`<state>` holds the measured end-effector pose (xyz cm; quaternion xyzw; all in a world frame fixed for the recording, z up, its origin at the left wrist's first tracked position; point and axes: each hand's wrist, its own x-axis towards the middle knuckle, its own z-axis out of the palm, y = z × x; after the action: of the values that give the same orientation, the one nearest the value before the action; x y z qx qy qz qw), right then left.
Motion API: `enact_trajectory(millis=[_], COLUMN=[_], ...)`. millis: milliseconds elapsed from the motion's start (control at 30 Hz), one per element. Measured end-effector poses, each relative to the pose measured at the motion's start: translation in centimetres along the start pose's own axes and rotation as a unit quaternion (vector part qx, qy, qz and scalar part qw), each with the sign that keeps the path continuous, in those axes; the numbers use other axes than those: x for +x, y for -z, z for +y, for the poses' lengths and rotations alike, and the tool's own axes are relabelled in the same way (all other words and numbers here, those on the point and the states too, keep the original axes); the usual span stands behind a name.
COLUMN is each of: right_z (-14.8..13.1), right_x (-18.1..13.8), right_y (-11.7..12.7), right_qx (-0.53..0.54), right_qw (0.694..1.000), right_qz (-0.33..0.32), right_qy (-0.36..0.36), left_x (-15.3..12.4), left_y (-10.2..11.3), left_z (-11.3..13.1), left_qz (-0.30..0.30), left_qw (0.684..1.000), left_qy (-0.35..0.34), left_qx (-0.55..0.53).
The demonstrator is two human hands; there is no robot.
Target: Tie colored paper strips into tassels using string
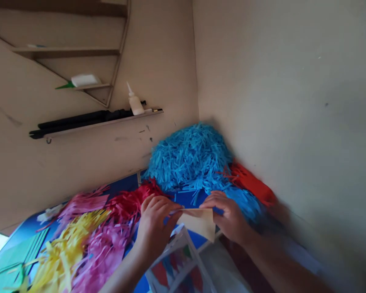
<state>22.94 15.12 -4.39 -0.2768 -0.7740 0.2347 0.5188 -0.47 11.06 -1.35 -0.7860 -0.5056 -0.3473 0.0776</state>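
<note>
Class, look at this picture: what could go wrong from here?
The pale sheet, held between the left hand and right hand, might crease if pulled. The crimson fringe beside the left hand might tangle. The white bottle lying on a small shelf, green nozzle jutting past its edge, could fall if bumped.

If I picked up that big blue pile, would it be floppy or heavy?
The blue pile would probably flop, because its thin strips bend every way. It's likely light for its size, since it looks like loose strips. It might snag the red bundle, whose strands lie against it.
</note>
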Motion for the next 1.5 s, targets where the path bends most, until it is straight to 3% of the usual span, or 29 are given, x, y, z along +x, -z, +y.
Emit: enact_trajectory(millis=[100,233,300,400,500,667,767,900,1067,1167,1233,1367,1500], right_z=[-1.0,-2.0,-1.8,-1.1,-0.9,-1.2,-1.1,-1.2,-0.8,-0.8,-1.4,-3.3,-2.0], right_x=[0.7,2.7,3.6,4.1,3.8,3.4,3.2,2.6,1.9,1.5,1.0,-0.9,-2.6], right_y=[1.5,2.0,1.9,2.1,2.8,3.4,3.5,3.7,3.9,3.9,4.2,5.2,3.7], right_qx=[-0.003,-0.138,-0.124,-0.029,-0.011,-0.076,-0.136,-0.254,-0.315,-0.302,-0.288,-0.166,0.029], right_qw=[0.999,0.986,0.983,0.974,0.968,0.978,0.978,0.945,0.911,0.916,0.927,0.965,0.995], right_qz=[-0.025,-0.087,-0.135,-0.176,-0.184,-0.176,-0.159,-0.13,-0.126,-0.116,-0.094,-0.064,0.022], right_qy=[-0.024,0.023,-0.025,-0.14,-0.17,-0.086,0.012,0.158,0.233,0.238,0.22,0.191,0.091], left_x=[1.1,1.7,1.9,2.0,1.8,1.8,2.1,2.3,2.2,2.4,2.7,4.5,8.0], left_y=[-0.6,-1.1,-1.2,-1.4,-1.9,-2.6,-2.7,-2.9,-3.1,-3.1,-3.2,-4.6,-6.7], left_z=[0.1,0.5,0.6,0.3,0.0,0.1,0.4,0.8,1.1,1.3,1.4,-0.1,-4.1], left_qz=[-0.044,-0.075,-0.112,-0.18,-0.204,-0.218,-0.242,-0.24,-0.245,-0.251,-0.237,-0.138,-0.044], left_qw=[0.997,0.988,0.968,0.915,0.882,0.85,0.85,0.845,0.81,0.822,0.854,0.932,0.952], left_qy=[0.039,0.098,0.145,0.204,0.231,0.244,0.224,0.251,0.293,0.269,0.231,0.209,0.268], left_qx=[-0.049,-0.097,-0.171,-0.297,-0.356,-0.414,-0.41,-0.408,-0.445,-0.435,-0.401,-0.261,-0.143])
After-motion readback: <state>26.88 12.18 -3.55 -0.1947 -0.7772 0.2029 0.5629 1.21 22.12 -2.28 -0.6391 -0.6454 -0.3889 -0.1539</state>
